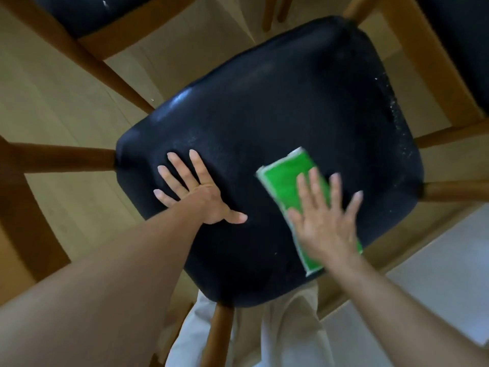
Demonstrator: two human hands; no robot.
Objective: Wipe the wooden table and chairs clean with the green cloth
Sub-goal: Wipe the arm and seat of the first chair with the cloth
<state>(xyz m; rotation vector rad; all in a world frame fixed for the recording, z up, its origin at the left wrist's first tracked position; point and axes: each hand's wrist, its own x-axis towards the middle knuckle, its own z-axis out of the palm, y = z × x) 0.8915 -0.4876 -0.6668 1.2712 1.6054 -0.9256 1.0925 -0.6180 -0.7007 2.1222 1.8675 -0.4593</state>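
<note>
Head view, looking straight down onto a black padded chair seat (277, 123) with wooden legs splaying out beneath. Left hand (198, 192) flat on the near-left part of the seat, fingers (174, 165) straight and spread, released, gripping nothing, thumb out toward the middle. Right hand (322, 221) flat too, palm down on the green cloth (285, 181), fingers straight and fanned, pressing rather than clutching. Cloth folded into a long strip with a pale edge, lying on the near-right part of the seat, far end poking out past the fingertips, near end reaching the seat's front edge. Some blur around the right hand and cloth. Pale specks dotted along the seat's right edge. More dark-seated chairs top left (87, 14) and top right (465, 35). Light wooden floor (53, 102) below, pale trousers (285, 327) at the bottom.
</note>
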